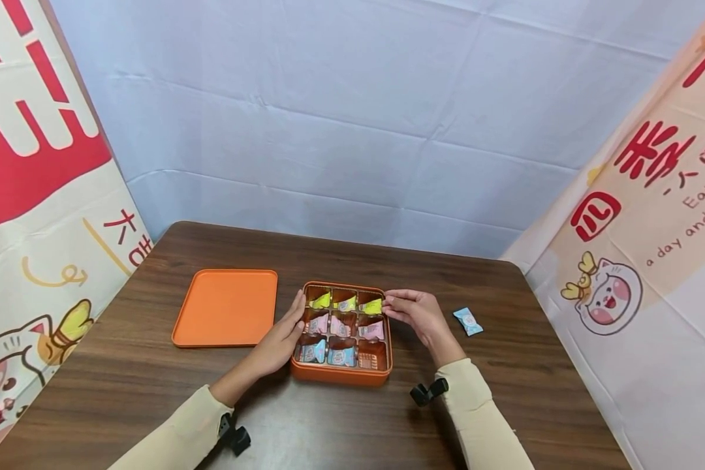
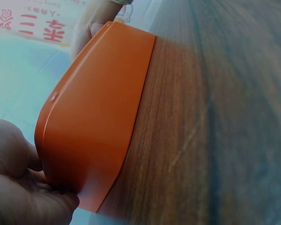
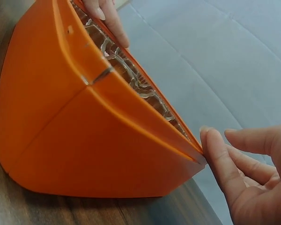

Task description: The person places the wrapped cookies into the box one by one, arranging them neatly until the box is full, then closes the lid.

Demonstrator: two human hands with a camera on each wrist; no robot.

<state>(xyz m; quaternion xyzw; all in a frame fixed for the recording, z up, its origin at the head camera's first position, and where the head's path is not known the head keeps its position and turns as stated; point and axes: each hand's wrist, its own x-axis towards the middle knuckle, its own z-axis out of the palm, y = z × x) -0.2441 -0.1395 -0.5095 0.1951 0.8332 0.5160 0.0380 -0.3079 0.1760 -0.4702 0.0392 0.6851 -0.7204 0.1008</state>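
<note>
An orange box [image 1: 341,376] with a divided tray holds wrapped candies: yellow candies [image 1: 344,304] in the far row, pink candies [image 1: 371,331] in the middle, blue candies [image 1: 342,356] in the two near left compartments. The near right compartment shows its bare ribbed bottom. Along the box's left side rests my left hand [image 1: 280,339], fingers straight; the left wrist view shows its thumb [image 2: 18,145] and fingers at a corner. My right hand [image 1: 417,312] touches the far right corner. In the right wrist view, its thumb and forefinger stand apart with nothing between them.
A flat orange lid [image 1: 229,307] lies left of the box. One blue wrapped candy [image 1: 467,321] lies on the brown table [image 1: 529,391], right of my right hand. A pale cloth [image 1: 329,130] hangs behind, with printed banners on both sides.
</note>
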